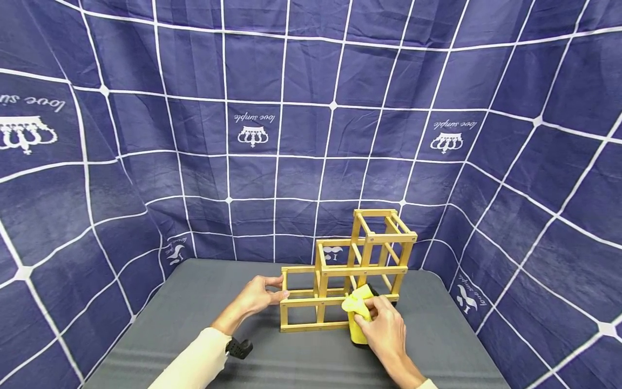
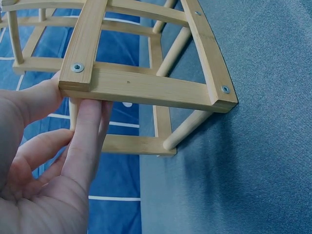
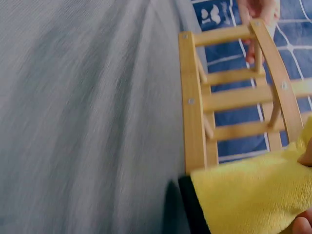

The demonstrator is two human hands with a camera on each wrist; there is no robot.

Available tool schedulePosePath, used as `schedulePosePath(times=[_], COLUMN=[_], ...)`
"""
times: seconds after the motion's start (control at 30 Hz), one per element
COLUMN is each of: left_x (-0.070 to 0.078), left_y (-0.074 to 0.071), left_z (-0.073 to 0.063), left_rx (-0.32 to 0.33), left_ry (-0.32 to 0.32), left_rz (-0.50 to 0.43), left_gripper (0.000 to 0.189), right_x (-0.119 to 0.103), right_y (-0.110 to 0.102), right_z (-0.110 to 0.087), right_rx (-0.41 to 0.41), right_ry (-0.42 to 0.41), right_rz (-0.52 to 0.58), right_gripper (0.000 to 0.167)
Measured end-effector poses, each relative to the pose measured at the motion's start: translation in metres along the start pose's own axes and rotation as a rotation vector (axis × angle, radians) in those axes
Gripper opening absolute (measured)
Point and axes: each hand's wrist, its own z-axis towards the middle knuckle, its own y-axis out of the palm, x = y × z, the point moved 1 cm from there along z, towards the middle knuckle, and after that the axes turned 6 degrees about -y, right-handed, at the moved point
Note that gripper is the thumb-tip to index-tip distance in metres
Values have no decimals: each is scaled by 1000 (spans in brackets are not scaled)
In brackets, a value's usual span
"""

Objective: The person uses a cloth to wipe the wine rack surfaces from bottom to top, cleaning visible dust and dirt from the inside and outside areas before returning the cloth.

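**Yellow cloth at the front of the wooden rack**

The right hand has thumb and fingers closed on the cloth; the left hand pinches the rack's low left end between thumb and fingers. The rack stands assembled on a grey surface, a blue curtain behind it. Wiping seems under way around its lower front rail; which bars are done and which remain cannot be told
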Motion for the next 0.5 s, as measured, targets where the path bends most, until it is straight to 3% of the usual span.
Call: schedulePosePath(times=[0.3, 0.5], left_x=[-2, -1], left_y=[1, 2], left_z=[0, 0], left_rx=[-9, -11], left_ry=[-5, -14], left_rz=[-3, -49], left_gripper=[63, 63], right_x=[52, 62], right_y=[-38, -46], right_z=[8, 10], right_rx=[69, 55], right_ry=[122, 130], right_rz=[-24, -38], right_gripper=[30, 30])
